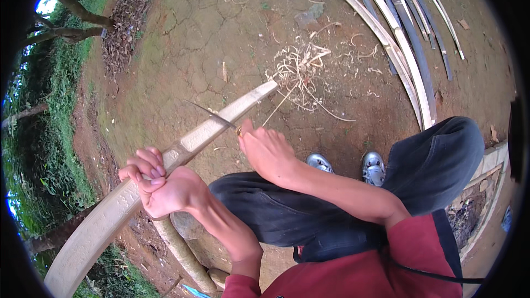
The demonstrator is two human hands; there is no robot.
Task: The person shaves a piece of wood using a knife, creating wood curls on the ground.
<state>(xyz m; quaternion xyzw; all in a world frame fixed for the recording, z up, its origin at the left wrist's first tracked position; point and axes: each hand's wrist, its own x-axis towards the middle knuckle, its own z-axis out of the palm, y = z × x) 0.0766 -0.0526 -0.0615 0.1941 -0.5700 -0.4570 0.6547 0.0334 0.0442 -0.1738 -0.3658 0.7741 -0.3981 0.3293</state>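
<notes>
A long split bamboo slat [215, 131] runs slantwise from the lower left up to the middle, its pale inner face showing with a node partway along. My left hand [171, 185] is closed on it just below that node, fingers curled over, palm turned partly up. In my right hand [268, 152] is a knife [212, 113]; its handle is mostly hidden by the fist. The thin dark blade lies across the slat, between the node and the far tip, and its point sticks out past the left edge.
A heap of curled shavings [302, 69] lies on the bare ground beyond the slat's tip. Several long bamboo strips [406, 44] are spread at the upper right. A wooden pole [185, 254] stands under the slat near my left arm. My shoes [374, 168] are close by.
</notes>
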